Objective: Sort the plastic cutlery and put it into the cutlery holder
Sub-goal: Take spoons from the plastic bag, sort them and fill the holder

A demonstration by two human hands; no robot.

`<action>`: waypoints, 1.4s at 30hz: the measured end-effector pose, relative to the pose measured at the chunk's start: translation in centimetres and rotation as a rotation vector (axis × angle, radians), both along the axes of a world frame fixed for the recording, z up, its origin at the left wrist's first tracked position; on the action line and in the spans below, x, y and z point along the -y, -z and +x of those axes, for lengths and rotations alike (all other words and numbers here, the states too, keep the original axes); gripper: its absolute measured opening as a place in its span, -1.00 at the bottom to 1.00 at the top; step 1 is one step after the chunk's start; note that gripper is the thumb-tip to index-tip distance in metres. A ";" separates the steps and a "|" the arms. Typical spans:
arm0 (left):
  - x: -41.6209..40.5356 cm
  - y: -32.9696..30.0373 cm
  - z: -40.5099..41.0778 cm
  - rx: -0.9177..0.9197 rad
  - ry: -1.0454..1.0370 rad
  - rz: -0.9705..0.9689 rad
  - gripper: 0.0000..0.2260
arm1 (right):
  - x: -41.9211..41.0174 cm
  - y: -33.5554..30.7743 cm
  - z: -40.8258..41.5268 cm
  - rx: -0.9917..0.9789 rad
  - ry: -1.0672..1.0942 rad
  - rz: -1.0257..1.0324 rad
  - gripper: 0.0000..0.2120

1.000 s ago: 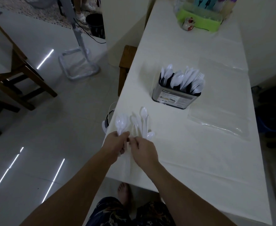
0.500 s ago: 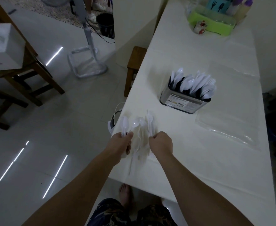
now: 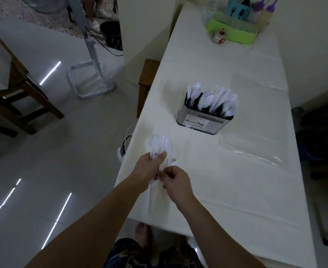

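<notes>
Long white table [image 3: 246, 180] over a shiny tiled floor [image 3: 33, 171]. Wooden chair [image 3: 14, 97] off to the side. Green tray [image 3: 234, 34] far back. Cutlery holder [image 3: 203, 123] mid-table, full. Left hand [image 3: 149, 167] gripping white spoons [image 3: 160, 145] near the table edge; right hand [image 3: 175, 180] pinching their handles.

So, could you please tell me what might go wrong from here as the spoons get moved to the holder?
1. The left hand grips a loose bunch of spoons by the handles near the table edge; one could slip to the floor.
2. The cutlery holder is already crowded, so pushing the bunch in may snag or tip it.
3. The right hand pinches something small and white, too blurred to identify; it may get missorted.
</notes>
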State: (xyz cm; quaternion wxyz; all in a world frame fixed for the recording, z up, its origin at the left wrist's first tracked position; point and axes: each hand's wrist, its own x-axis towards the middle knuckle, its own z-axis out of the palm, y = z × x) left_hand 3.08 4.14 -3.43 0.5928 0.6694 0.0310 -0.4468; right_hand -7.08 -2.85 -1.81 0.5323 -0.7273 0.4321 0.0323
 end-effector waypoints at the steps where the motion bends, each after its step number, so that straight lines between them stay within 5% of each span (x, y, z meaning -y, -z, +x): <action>1: 0.1 -0.1 -0.1 0.019 0.021 -0.009 -0.67 | 0.3 -0.2 -0.2 -0.001 -0.013 0.001 -0.86; 6: 1.0 -0.9 -1.1 0.174 0.097 0.009 -0.75 | 2.4 -1.6 -0.8 0.015 -0.097 -0.006 -0.77; 11: 1.6 -1.7 -2.2 0.234 0.361 -0.022 -0.79 | 5.7 -2.9 -0.2 0.121 0.228 -0.055 -0.64; 16: 2.9 -2.9 -3.9 0.374 0.570 0.001 -0.81 | 6.6 -4.3 0.7 0.142 0.121 -0.102 -0.38; 22: 3.6 -2.9 -4.5 0.405 0.622 0.044 -0.90 | 7.0 -3.7 0.2 0.185 0.210 -0.239 -0.94; 29: 4.5 -2.2 -4.0 0.627 0.543 0.121 -0.84 | 8.2 -3.9 -0.4 -0.095 -0.184 -0.561 -0.64; 35: 5.0 -2.6 -3.1 0.635 0.556 0.187 -0.75 | 9.3 -5.0 0.3 0.133 -0.023 -0.246 -0.89; 38: 5.2 -3.7 -2.7 0.434 0.484 0.130 -0.83 | 9.8 -4.9 0.3 0.194 -0.009 -0.173 -0.88; 42: 4.9 -4.1 -2.5 0.499 0.604 0.176 -0.82 | 10.3 -4.8 0.1 0.198 -0.047 -0.136 -0.86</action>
